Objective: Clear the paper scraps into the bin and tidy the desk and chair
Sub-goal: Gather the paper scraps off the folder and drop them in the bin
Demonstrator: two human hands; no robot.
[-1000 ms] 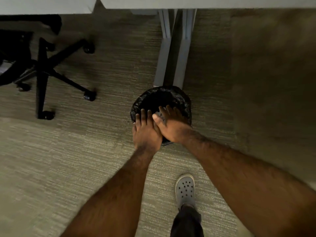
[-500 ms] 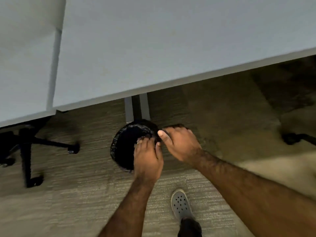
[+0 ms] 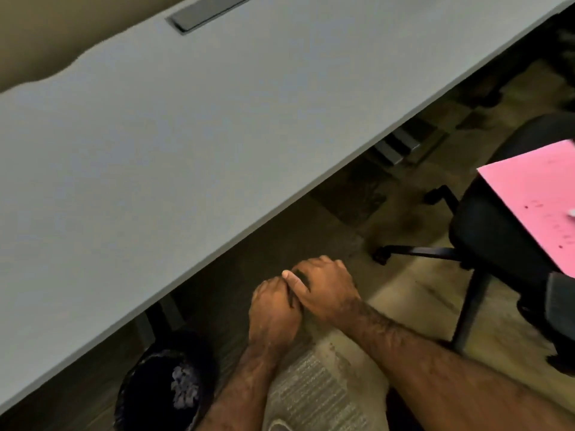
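Observation:
My left hand [image 3: 273,312] and my right hand [image 3: 326,287] are pressed together in front of me, fingers curled, with nothing seen in either. They hover above the carpet just below the white desk's [image 3: 186,135] front edge. The black-lined bin [image 3: 165,390] stands on the floor at the lower left, partly under the desk, with pale paper scraps [image 3: 183,387] inside. A black office chair [image 3: 497,237] stands at the right with a pink sheet [image 3: 535,197] lying on its seat.
A grey cable flap [image 3: 208,12] is set in the desk's far side. Desk legs [image 3: 398,147] show under the top. The chair's base arm and castor [image 3: 381,255] reach toward my hands. My shoe [image 3: 280,426] is at the bottom edge.
The view has swung up and to the right. My hands have lifted away from the bin, which now sits at lower left. The chair with the pink sheet has come into sight.

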